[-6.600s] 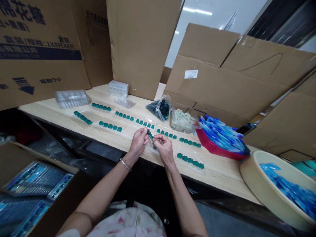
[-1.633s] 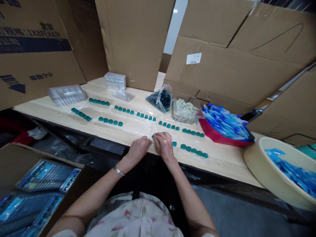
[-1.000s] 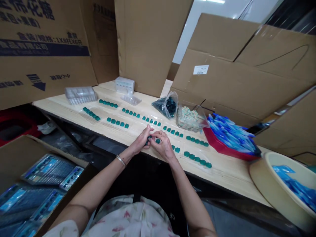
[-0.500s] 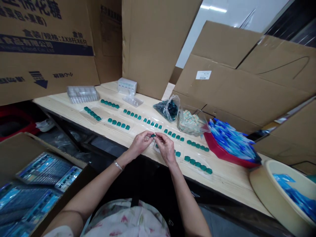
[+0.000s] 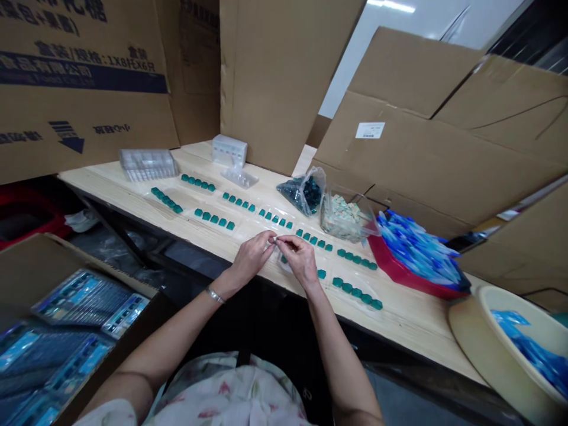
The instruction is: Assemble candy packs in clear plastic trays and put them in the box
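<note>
Here we were at the front edge of the pale wooden tabletop (image 5: 412, 331), and all eyes were on a small teal plastic piece (image 5: 276, 241)! It was a tiny, glossy sliver of colour, too small and too covered by fingers for us to make out its full shape. Which way it pointed and where its long axis ran, we simply couldn't tell.

It sat right at the meeting point of the two grips, just above the middle of the tabletop and near the front edge. The left hand (image 5: 251, 258), with a metal bangle (image 5: 215, 294) on its wrist, came in from the left. The right hand (image 5: 302, 260) came in from the right. Both were clenched in tight pinches, fingertips closing on the piece from either side.

Beneath them lay a clear plastic sheet (image 5: 286, 264), and a teal block (image 5: 322, 273) sat just beside the right hand. A row of teal blocks (image 5: 357, 294) ran off to the right, with more rows of teal blocks (image 5: 275, 218) stretching along the tabletop behind the hands. Farther back stood a clear bag of dark teal pieces (image 5: 305, 190).
</note>
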`<state>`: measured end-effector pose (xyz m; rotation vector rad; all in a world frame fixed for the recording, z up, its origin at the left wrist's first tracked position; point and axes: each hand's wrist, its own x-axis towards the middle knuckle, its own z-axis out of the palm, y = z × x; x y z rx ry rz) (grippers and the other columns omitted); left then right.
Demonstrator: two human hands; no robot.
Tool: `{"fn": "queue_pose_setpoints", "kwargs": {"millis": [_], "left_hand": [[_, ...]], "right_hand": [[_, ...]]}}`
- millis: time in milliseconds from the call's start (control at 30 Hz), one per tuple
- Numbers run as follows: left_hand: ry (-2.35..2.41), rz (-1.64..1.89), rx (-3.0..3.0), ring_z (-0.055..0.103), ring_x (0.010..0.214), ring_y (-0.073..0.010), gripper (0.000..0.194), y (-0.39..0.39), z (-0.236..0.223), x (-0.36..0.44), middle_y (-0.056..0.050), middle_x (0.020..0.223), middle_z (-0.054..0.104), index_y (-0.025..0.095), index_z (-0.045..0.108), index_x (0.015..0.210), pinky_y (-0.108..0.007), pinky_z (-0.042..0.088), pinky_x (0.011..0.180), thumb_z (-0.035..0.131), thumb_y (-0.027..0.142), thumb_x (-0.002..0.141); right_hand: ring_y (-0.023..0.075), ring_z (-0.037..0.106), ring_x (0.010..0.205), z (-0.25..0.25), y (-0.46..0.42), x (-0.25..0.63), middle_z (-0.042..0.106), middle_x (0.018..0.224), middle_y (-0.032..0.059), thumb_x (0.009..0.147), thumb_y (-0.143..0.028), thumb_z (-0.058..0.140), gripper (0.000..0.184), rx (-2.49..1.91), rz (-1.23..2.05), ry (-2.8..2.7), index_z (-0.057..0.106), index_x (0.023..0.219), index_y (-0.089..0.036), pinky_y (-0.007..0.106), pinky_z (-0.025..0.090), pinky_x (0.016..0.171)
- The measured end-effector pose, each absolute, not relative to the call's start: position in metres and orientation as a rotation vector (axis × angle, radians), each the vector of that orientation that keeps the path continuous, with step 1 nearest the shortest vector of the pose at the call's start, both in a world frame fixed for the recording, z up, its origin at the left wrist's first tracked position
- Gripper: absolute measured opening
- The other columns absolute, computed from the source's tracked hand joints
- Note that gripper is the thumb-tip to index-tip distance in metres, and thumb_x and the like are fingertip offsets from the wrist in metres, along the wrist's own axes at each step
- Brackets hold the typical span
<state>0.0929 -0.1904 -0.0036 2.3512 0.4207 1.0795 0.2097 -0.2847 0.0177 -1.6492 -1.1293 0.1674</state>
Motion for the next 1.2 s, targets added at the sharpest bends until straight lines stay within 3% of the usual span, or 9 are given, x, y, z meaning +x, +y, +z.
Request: {"fn": "queue_pose_setpoints", "kwargs": {"millis": [233,467,567,733,900,1200], "left_hand": [[0.358,0.795,2.519,0.062,0.083,-0.0167,0.015,-0.191,-0.010,0.066,-0.006,0.086,0.064,0.018,0.062,0.090,-0.027,0.049,0.074,0.048,0.018,0.086],[0.402,0.776,2.379,0.061,0.080,-0.0162,0.016,-0.194,-0.014,0.067,-0.005,0.080,0.064,0.020,0.065,0.081,-0.027,0.048,0.072,0.051,0.024,0.085],[0.459,0.842,2.049,0.060,0.075,-0.0153,0.018,-0.189,-0.011,0.073,-0.005,0.080,0.065,0.018,0.066,0.082,-0.026,0.047,0.069,0.055,0.032,0.083],[0.478,0.695,0.880,0.045,0.048,-0.0058,0.035,-0.174,0.001,0.083,-0.004,0.078,0.061,0.014,0.064,0.092,-0.018,0.034,0.040,0.044,0.043,0.087],[0.456,0.586,0.385,0.054,0.056,-0.0086,0.030,-0.170,0.008,0.097,-0.005,0.073,0.061,0.010,0.063,0.085,-0.021,0.046,0.054,0.045,0.033,0.089],[0.402,0.565,0.262,0.061,0.070,-0.0104,0.022,-0.177,0.013,0.113,-0.006,0.076,0.062,0.010,0.062,0.084,-0.020,0.049,0.070,0.046,0.024,0.089]], "right_hand": [[0.0176,0.062,0.081,-0.001,-0.278,0.218,0.067,0.087,0.0059,0.081,-0.022,0.053,0.013,-1.748,-0.054,-1.318,0.066,0.082,-0.019,0.031,0.050,0.076],[0.0205,0.059,0.088,-0.014,-0.278,0.218,0.069,0.087,0.0066,0.083,-0.015,0.052,0.017,-1.910,-0.226,-1.598,0.069,0.082,-0.019,0.035,0.047,0.081],[0.0216,0.059,0.085,-0.009,-0.277,0.218,0.069,0.083,0.0080,0.083,-0.014,0.050,0.020,-1.972,-0.234,-1.685,0.069,0.080,-0.018,0.035,0.047,0.078],[0.0213,0.057,0.091,0.007,-0.281,0.207,0.066,0.093,0.0096,0.083,-0.021,0.054,0.015,-1.847,-0.215,-1.561,0.067,0.089,-0.017,0.036,0.045,0.085],[0.0141,0.056,0.073,0.024,-0.281,0.178,0.058,0.087,0.0044,0.082,-0.028,0.058,0.018,-1.643,-0.029,-1.452,0.064,0.098,-0.021,0.027,0.050,0.069],[0.0168,0.056,0.087,0.015,-0.274,0.181,0.052,0.096,0.0074,0.085,-0.018,0.052,0.017,-1.672,-0.165,-1.466,0.062,0.098,-0.019,0.030,0.050,0.077]]}}
